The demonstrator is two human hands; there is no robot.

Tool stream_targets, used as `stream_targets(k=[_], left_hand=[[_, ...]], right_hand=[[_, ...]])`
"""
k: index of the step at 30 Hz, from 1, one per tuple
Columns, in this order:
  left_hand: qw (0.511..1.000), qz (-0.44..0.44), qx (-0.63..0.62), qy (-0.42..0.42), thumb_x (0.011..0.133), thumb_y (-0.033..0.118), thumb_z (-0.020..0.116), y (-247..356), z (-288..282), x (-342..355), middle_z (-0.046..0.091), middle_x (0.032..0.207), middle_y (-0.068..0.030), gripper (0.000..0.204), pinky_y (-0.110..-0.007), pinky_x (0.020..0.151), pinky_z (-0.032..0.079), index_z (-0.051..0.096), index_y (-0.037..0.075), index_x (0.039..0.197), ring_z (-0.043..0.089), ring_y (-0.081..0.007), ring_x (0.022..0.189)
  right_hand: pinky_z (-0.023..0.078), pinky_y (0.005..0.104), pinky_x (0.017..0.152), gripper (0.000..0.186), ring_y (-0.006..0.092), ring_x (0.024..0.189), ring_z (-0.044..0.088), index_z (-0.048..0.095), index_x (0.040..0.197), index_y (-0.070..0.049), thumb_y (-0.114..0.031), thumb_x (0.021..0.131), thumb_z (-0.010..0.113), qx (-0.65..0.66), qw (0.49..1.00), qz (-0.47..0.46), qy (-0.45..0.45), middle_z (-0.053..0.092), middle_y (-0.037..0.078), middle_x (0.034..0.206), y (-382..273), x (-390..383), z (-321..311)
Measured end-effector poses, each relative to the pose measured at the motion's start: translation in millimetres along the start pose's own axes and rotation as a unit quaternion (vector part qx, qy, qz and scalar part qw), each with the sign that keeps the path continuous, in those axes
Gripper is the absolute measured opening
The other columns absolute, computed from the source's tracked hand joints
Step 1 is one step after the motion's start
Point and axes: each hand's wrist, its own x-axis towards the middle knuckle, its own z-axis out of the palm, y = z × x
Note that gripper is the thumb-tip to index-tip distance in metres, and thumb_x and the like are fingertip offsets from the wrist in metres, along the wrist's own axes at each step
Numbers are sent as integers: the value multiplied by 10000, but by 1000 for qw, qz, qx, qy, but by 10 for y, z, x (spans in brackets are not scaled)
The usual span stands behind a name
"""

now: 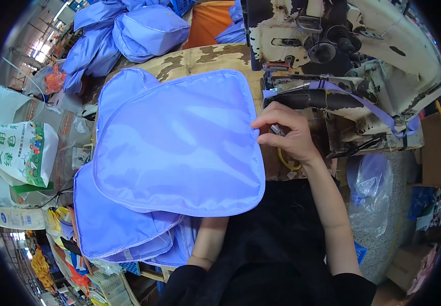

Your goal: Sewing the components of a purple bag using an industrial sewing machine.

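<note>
A periwinkle-blue fabric panel (179, 143), rounded at the corners and bound along its edge, is spread in front of me. My right hand (292, 130) pinches its right edge between thumb and forefinger. Behind those fingers a small metal piece (277, 130) shows, with a yellow loop (287, 159) below; I cannot tell whether the hand holds them. My left forearm (210, 239) passes beneath the panel, which hides my left hand and its fingers. More blue sewn pieces (123, 224) lie under the panel at the near left, and another blue piece (128, 84) pokes out behind it.
A worn sewing machine (327, 46) stands at the right, a purple strap (358, 97) running across its arm. Blue fabric bundles (149, 33) are heaped at the back of the worn table (215, 56). A white printed bag (21, 150) sits at left; clear plastic (373, 199) lies at right.
</note>
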Motion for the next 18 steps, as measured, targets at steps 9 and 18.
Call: stream_targets(k=[9, 18], left_hand=[[991, -58, -120, 2, 1011, 330, 497, 91, -513, -302, 517, 1407, -90, 495, -372, 1107, 398, 408, 94, 1436, 525, -222, 1250], [983, -101, -152, -14, 993, 329, 535, -55, -11, -260, 545, 1383, -84, 493, -355, 1088, 420, 440, 99, 1418, 550, -215, 1223]], right_hand=[[431, 241, 610, 157, 132, 705, 552, 699, 925, -21, -33, 776, 746, -277, 952, -124, 42, 620, 23, 844, -129, -4, 48], [440, 245, 564, 96, 116, 648, 558, 680, 904, 0, -6, 808, 682, -272, 954, -126, 8, 641, 28, 809, -290, -159, 37]])
